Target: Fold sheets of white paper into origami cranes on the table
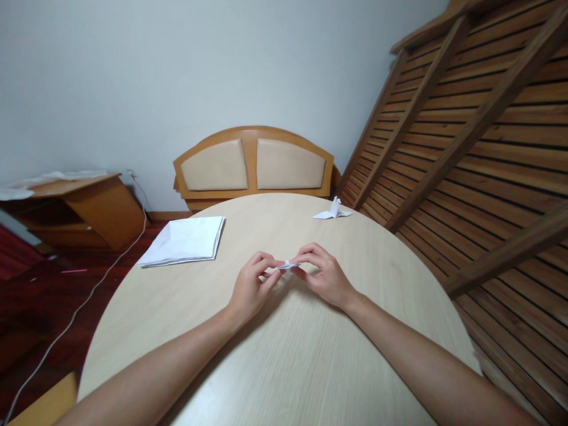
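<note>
A small piece of folded white paper (288, 265) is pinched between my two hands, just above the middle of the round table (284, 361). My left hand (255, 284) grips its left end between thumb and fingers. On the right end, the fingertips and thumb of my right hand (326, 277) close in the same way. Most of the paper is covered by fingers, so its full folded shape cannot be made out. Farther back on the right, a white origami crane (334, 209) rests on the tabletop, apart from both hands.
A stack of white paper sheets (186, 239) lies at the table's left edge. Behind the table stands a wooden headboard (251, 160) with cream panels. Slatted wood (444, 130) leans along the right. At left are a wooden desk (97, 204) and a white cable (84, 305).
</note>
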The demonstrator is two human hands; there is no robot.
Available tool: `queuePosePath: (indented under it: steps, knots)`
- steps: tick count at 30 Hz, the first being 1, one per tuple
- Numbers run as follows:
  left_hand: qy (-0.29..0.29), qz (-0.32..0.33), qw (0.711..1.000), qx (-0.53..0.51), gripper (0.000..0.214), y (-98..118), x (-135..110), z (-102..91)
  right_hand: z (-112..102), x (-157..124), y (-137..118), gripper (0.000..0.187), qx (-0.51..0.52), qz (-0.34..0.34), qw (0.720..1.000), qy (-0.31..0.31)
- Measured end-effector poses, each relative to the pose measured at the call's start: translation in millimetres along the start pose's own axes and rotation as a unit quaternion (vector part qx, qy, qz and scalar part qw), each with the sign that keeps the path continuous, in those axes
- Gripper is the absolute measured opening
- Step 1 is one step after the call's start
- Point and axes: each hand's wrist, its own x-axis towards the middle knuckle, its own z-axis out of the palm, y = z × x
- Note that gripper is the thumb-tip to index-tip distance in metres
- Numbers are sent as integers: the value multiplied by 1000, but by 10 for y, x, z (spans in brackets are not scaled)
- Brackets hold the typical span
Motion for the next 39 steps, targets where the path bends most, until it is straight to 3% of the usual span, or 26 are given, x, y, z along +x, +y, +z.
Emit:
queuePosePath:
  steps: [15, 21, 29, 32, 34, 37, 39]
  knots:
    - [-14, -52, 999, -5, 18, 24, 15, 26, 17, 4, -6, 8, 43, 64, 996, -43]
    - [-23, -70, 997, 11, 23, -62, 16, 35, 23, -12, 42, 16, 24, 85, 992, -87]
    - [-31, -73, 996, 36, 22, -130, -7, 51, 46, -39, 75, 10, -5, 95, 985, -141]
    - [-40, -74, 995, 45, 21, -132, -10, 56, 43, -39, 52, 6, -7, 96, 988, -122]
    - [-47, -69, 995, 57, 19, -125, -10, 56, 33, -34, 27, 15, -7, 87, 992, -89]
    - [-55, -59, 994, 69, 17, -118, -7, 53, 16, -24, -12, 27, -12, 46, 998, -45]
    - [-57, -55, 994, 72, 16, -119, -6, 51, 8, -18, -28, 25, -8, 5, 999, -34]
